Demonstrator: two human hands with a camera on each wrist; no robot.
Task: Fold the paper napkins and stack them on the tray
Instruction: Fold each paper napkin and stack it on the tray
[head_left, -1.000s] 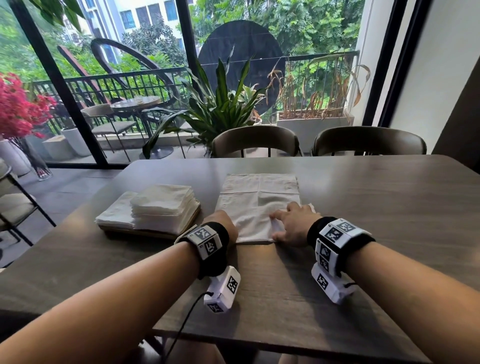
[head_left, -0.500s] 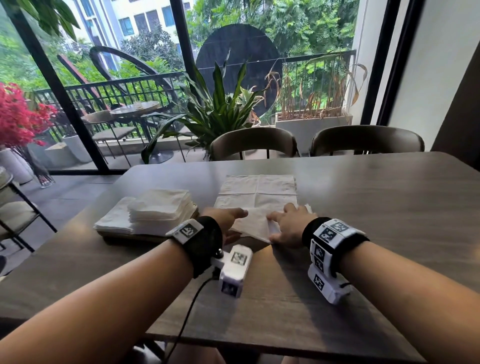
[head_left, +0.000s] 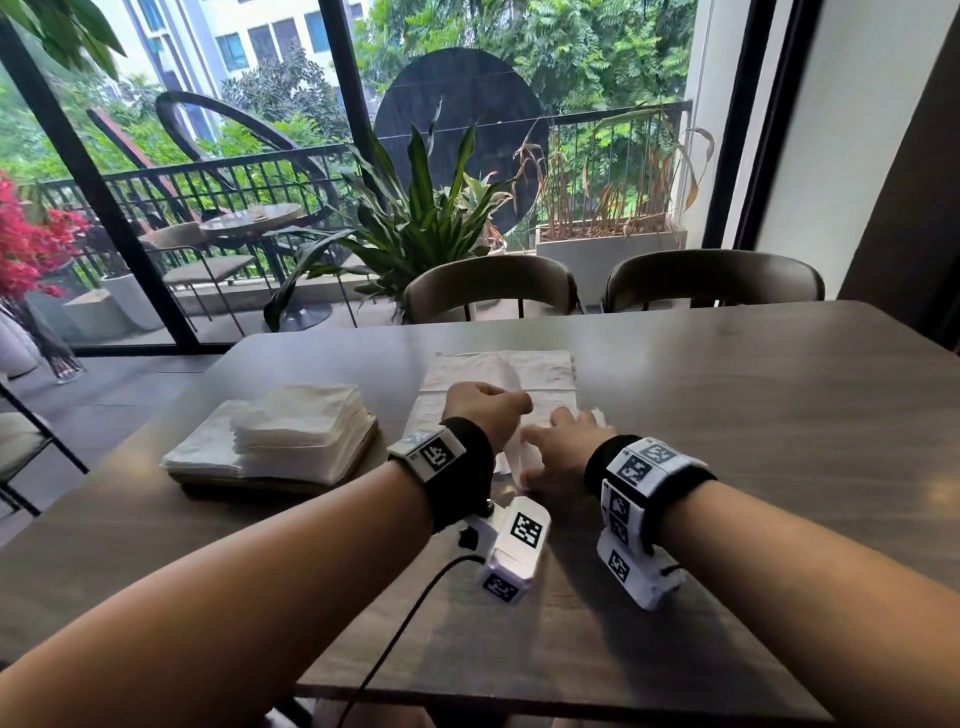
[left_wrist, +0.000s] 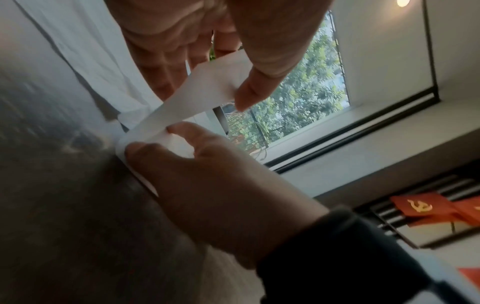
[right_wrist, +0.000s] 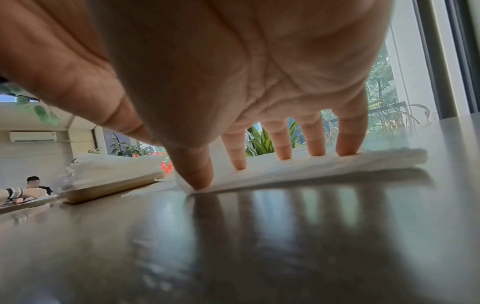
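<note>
A white paper napkin (head_left: 524, 371) lies spread on the dark table (head_left: 753, 415) in front of me. My left hand (head_left: 511, 404) pinches the napkin's near left part between thumb and fingers and holds it lifted off the table; the left wrist view shows this raised strip of napkin (left_wrist: 207, 88) in the pinch. My right hand (head_left: 550, 441) presses flat on the near right part, its straight, spread fingers (right_wrist: 283, 152) resting on the napkin (right_wrist: 324, 164). To the left, a wooden tray (head_left: 358, 457) carries a stack of folded napkins (head_left: 296, 415).
Two chairs (head_left: 488, 286) (head_left: 711, 280) stand at the table's far side, with a glass wall and plants behind. The table's near edge runs just under my forearms. Another person (right_wrist: 33, 185) sits far off to the left in the right wrist view.
My left hand has gripped the napkin's near left part and raised it up and away from me. The right hand has stayed pressing on the near right part.
</note>
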